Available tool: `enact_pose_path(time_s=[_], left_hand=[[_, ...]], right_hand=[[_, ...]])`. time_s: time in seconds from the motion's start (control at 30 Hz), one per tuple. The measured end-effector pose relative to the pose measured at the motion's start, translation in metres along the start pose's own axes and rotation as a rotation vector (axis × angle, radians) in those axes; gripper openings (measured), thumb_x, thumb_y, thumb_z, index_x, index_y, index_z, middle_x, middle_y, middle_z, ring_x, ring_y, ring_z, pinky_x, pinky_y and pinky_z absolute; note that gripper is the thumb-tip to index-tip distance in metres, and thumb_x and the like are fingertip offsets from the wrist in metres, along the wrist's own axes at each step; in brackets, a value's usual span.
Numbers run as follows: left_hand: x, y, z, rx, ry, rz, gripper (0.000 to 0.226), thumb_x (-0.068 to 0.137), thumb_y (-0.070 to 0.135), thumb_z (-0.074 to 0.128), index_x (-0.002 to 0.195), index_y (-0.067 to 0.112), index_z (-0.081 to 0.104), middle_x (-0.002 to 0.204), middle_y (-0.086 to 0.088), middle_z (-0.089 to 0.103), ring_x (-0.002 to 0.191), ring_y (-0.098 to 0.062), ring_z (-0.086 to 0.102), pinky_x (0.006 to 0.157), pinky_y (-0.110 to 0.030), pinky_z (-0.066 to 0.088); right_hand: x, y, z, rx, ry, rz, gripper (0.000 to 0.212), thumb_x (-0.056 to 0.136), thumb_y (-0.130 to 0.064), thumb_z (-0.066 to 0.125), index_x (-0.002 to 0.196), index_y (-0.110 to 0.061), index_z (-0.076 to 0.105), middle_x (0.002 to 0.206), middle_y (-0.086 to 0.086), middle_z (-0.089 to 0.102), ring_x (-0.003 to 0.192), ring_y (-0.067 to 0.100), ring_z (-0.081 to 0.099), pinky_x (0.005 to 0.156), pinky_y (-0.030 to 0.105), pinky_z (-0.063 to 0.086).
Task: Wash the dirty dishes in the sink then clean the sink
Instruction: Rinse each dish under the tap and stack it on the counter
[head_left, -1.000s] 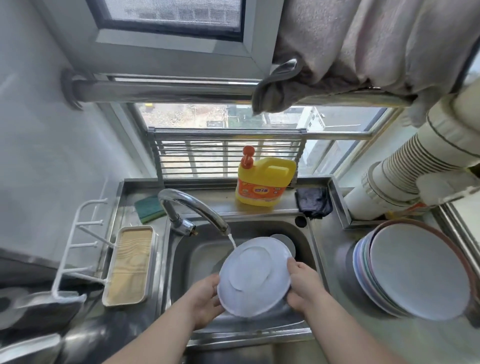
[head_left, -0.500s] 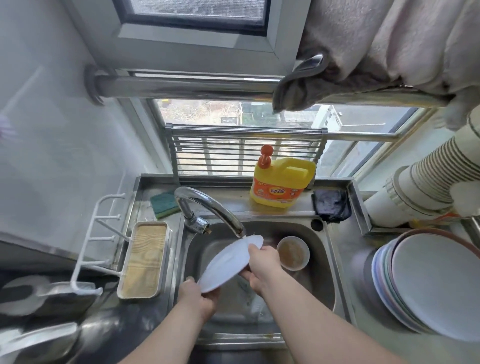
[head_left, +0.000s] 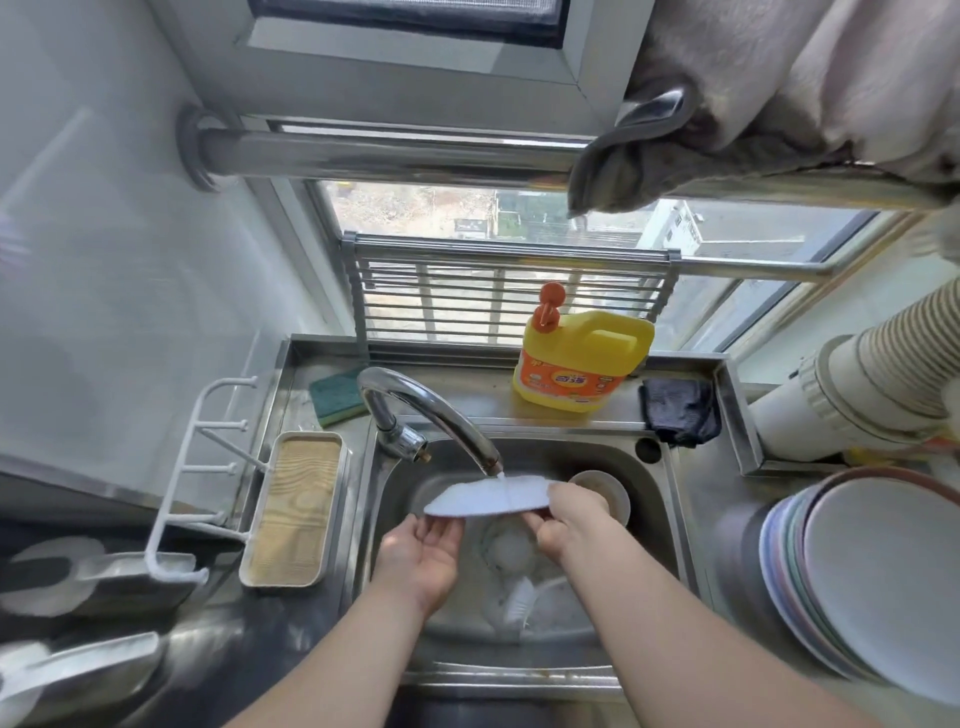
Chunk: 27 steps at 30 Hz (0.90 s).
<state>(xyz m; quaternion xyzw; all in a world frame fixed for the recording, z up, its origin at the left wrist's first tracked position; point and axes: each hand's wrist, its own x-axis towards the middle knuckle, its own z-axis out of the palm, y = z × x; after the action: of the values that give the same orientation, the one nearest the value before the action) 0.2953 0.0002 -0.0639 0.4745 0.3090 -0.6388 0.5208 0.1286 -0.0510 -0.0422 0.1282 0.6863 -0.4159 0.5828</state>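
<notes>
A white plate (head_left: 488, 497) was held nearly flat over the sink (head_left: 670, 499), directly under the tap (head_left: 426, 415), and a thin stream of water fell from the spout onto its upper face. The right hand (head_left: 569, 522) gripped the plate's right rim, fingers curled round the edge. The left hand (head_left: 421, 556) sat just below the plate's left edge, palm up and fingers loosely spread, its fingertips at the underside of the rim; whether they pressed it or merely brushed it could not be told. The two hands were apart, one at each side of the plate. In the basin beneath lay more white dishes (head_left: 524, 577), blurred under water, and a small bowl (head_left: 602, 493) with brownish residue stood at the back right of the basin, just behind the right hand. On the ledge behind the sink stood a yellow detergent jug (head_left: 582, 364) with an orange cap, a green sponge (head_left: 337, 397) to the left of the tap, and a dark cloth (head_left: 680, 410) at the right corner. A tan tray (head_left: 293, 509) lay on the counter left of the sink beside a white rack (head_left: 208, 467). A stack of plates (head_left: 872, 587) stood on the counter to the right, with stacked paper cups (head_left: 883, 364) lying behind them.
</notes>
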Motion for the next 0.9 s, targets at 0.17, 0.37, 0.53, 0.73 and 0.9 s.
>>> enact_pose_path(time_s=[0.17, 0.37, 0.53, 0.73, 0.9], left_hand=[[-0.004, -0.023, 0.023, 0.114, -0.051, -0.030, 0.035, 0.114, 0.014, 0.040, 0.135, -0.008, 0.057, 0.122, -0.026, 0.069, 0.105, -0.035, 0.069, 0.087, -0.045, 0.062], [-0.009, -0.050, 0.036, 0.338, -0.052, -0.035, 0.031, 0.114, 0.015, 0.042, 0.117, -0.008, 0.063, 0.087, -0.022, 0.077, 0.088, -0.032, 0.072, 0.050, -0.035, 0.063], [-0.012, -0.063, 0.041, 0.437, -0.077, -0.052, 0.030, 0.113, 0.018, 0.045, 0.108, -0.005, 0.063, 0.080, -0.020, 0.078, 0.085, -0.032, 0.075, 0.054, -0.038, 0.065], [-0.017, -0.063, 0.037, 0.521, -0.082, -0.056, 0.028, 0.112, 0.015, 0.048, 0.117, -0.007, 0.063, 0.092, -0.024, 0.078, 0.071, -0.034, 0.079, 0.052, -0.037, 0.062], [-0.020, -0.050, 0.031, 0.541, -0.039, -0.040, 0.040, 0.115, 0.022, 0.039, 0.127, -0.009, 0.062, 0.106, -0.024, 0.077, 0.091, -0.035, 0.074, 0.059, -0.043, 0.064]], right_hand=[[0.000, -0.017, -0.029, 0.093, 0.009, -0.010, 0.039, 0.095, 0.021, 0.048, 0.128, 0.006, 0.061, 0.113, 0.025, 0.070, 0.094, 0.040, 0.070, 0.076, 0.053, 0.057], [0.002, -0.028, -0.075, 0.158, 0.024, 0.003, 0.035, 0.097, 0.020, 0.043, 0.123, 0.003, 0.060, 0.114, 0.022, 0.067, 0.088, 0.034, 0.065, 0.084, 0.049, 0.058], [0.007, -0.030, -0.106, 0.193, 0.031, 0.040, 0.038, 0.104, 0.012, 0.040, 0.140, 0.007, 0.051, 0.138, 0.025, 0.060, 0.128, 0.038, 0.059, 0.110, 0.054, 0.048], [-0.002, -0.030, -0.128, 0.164, -0.040, 0.063, 0.031, 0.108, 0.006, 0.043, 0.136, 0.010, 0.053, 0.141, 0.025, 0.060, 0.132, 0.037, 0.058, 0.099, 0.047, 0.051], [-0.018, -0.025, -0.137, 0.101, -0.164, 0.099, 0.032, 0.110, 0.001, 0.043, 0.138, 0.015, 0.050, 0.126, 0.028, 0.065, 0.121, 0.037, 0.062, 0.084, 0.042, 0.061]])
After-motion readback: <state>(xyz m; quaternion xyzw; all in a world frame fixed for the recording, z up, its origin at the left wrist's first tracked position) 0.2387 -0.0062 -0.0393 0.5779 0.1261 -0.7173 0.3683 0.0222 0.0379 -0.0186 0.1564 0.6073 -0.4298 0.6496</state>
